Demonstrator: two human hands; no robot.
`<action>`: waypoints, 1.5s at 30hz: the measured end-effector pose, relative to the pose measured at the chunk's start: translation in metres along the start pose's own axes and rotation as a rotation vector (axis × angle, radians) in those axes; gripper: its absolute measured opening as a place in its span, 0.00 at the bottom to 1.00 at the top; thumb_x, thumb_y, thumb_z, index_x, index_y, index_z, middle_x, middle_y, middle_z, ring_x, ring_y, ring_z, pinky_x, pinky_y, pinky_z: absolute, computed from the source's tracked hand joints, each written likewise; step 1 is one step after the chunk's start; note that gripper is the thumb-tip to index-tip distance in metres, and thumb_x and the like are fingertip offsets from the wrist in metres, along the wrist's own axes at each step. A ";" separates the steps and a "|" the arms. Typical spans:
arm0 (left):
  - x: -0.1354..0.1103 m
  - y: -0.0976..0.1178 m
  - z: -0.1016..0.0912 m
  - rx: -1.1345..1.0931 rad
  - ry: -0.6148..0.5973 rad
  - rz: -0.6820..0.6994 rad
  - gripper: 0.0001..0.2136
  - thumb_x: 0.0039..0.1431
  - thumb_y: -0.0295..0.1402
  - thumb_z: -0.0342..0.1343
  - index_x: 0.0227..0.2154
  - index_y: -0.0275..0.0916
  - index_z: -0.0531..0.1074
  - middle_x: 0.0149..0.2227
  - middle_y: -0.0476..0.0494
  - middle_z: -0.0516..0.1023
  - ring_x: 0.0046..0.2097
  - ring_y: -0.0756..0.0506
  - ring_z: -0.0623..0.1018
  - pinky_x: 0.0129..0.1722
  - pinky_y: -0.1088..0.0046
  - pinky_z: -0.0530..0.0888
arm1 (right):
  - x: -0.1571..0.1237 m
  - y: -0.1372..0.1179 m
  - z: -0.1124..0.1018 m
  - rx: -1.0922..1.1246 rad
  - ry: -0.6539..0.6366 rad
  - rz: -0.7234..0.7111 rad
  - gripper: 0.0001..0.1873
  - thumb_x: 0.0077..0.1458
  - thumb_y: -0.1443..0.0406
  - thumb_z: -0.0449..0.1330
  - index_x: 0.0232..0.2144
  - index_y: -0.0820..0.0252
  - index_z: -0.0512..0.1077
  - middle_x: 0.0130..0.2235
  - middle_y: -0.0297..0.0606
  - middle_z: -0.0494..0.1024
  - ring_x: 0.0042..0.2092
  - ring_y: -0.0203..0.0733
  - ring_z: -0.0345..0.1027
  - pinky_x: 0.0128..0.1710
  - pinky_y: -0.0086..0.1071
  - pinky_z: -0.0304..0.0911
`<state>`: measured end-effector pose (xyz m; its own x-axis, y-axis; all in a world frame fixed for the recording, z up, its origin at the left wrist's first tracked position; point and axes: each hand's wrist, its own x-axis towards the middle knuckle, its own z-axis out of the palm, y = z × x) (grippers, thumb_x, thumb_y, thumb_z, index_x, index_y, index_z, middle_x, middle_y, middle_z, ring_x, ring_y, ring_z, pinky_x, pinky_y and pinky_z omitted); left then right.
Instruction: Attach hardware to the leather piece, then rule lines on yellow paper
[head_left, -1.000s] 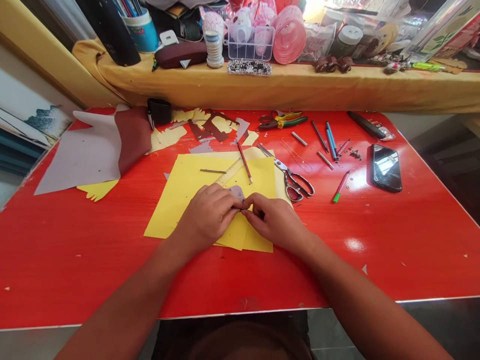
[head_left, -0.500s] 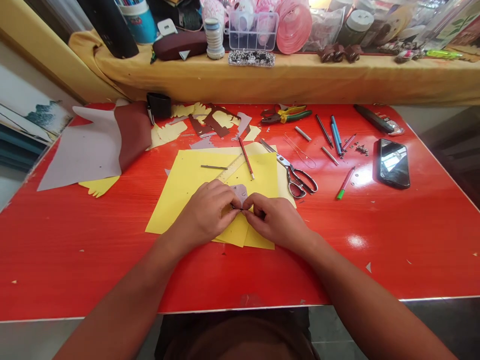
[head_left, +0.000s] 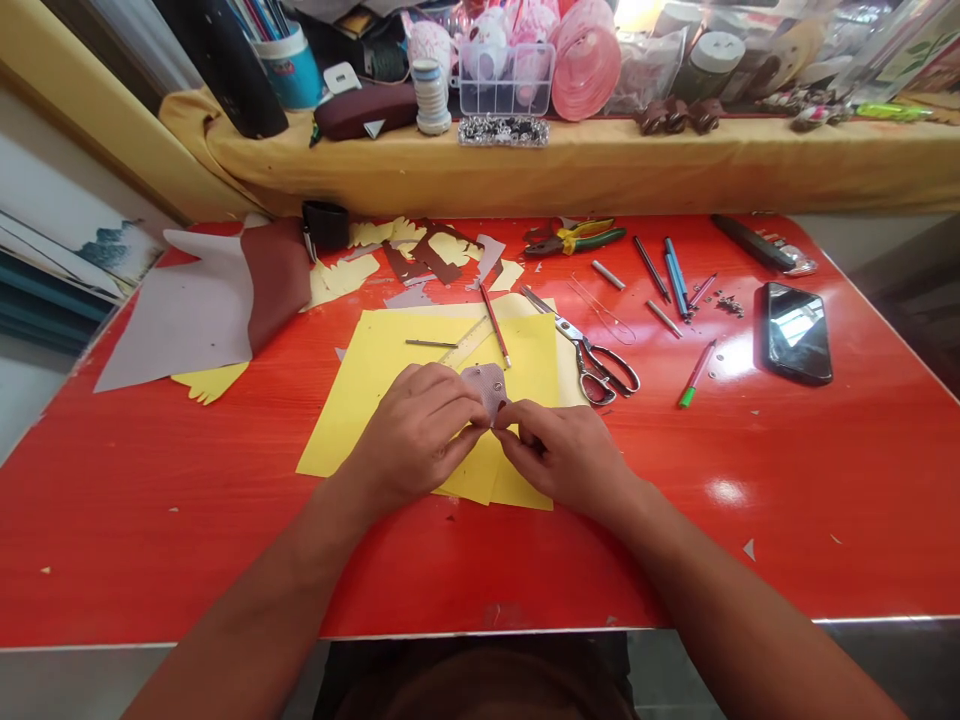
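Observation:
Both hands meet over the yellow sheets (head_left: 345,400). Between them is a small greyish leather-like piece (head_left: 486,384) with a round metal snap or eyelet near its upper right corner. My left hand (head_left: 426,425) pinches its lower left edge, thumb against fingers. My right hand (head_left: 562,445) pinches at its lower right edge, fingertips almost touching the left ones. The lower part of the piece is hidden by the fingers. Just beyond lie a clear ruler (head_left: 466,342), a red pencil (head_left: 495,325) and a thin dark rod (head_left: 431,344) on the yellow sheets.
Scissors (head_left: 589,350) lie right of the sheets, with pliers (head_left: 576,238), pens (head_left: 675,278) and a phone (head_left: 798,332) farther out. Grey and brown material (head_left: 180,310) spreads at the left. Cut scraps (head_left: 435,252) lie along the back, below a cloth-covered shelf (head_left: 375,170).
The piece has turned slightly in my fingers and shows more of its face. Both hands keep their pinch. The whole view has shifted a little.

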<state>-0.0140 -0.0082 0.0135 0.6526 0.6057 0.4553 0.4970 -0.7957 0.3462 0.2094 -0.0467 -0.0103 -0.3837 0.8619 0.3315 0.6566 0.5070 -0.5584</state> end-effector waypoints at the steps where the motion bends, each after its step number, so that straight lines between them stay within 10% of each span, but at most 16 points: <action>1: 0.000 0.001 -0.001 0.025 0.002 0.017 0.06 0.69 0.26 0.56 0.37 0.44 0.75 0.38 0.47 0.84 0.44 0.40 0.77 0.46 0.60 0.70 | 0.000 0.000 0.000 -0.030 0.019 -0.034 0.06 0.68 0.66 0.57 0.39 0.55 0.74 0.21 0.25 0.72 0.21 0.32 0.60 0.25 0.30 0.47; 16: 0.001 0.007 -0.001 -0.072 0.193 0.054 0.07 0.65 0.23 0.62 0.39 0.42 0.74 0.37 0.47 0.83 0.41 0.43 0.78 0.44 0.62 0.75 | 0.000 -0.005 -0.003 -0.043 0.219 -0.200 0.07 0.66 0.72 0.59 0.37 0.56 0.73 0.24 0.25 0.76 0.22 0.30 0.64 0.25 0.31 0.50; 45: 0.000 0.009 0.001 0.008 0.162 0.081 0.08 0.65 0.21 0.62 0.41 0.41 0.73 0.37 0.47 0.83 0.41 0.42 0.76 0.42 0.61 0.73 | 0.000 -0.004 -0.007 -0.079 0.173 -0.211 0.09 0.69 0.71 0.57 0.35 0.58 0.73 0.23 0.26 0.74 0.23 0.31 0.62 0.25 0.33 0.48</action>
<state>-0.0087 -0.0153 0.0157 0.5903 0.5310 0.6080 0.4516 -0.8415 0.2965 0.2114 -0.0492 -0.0022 -0.4055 0.7203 0.5628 0.6252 0.6677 -0.4040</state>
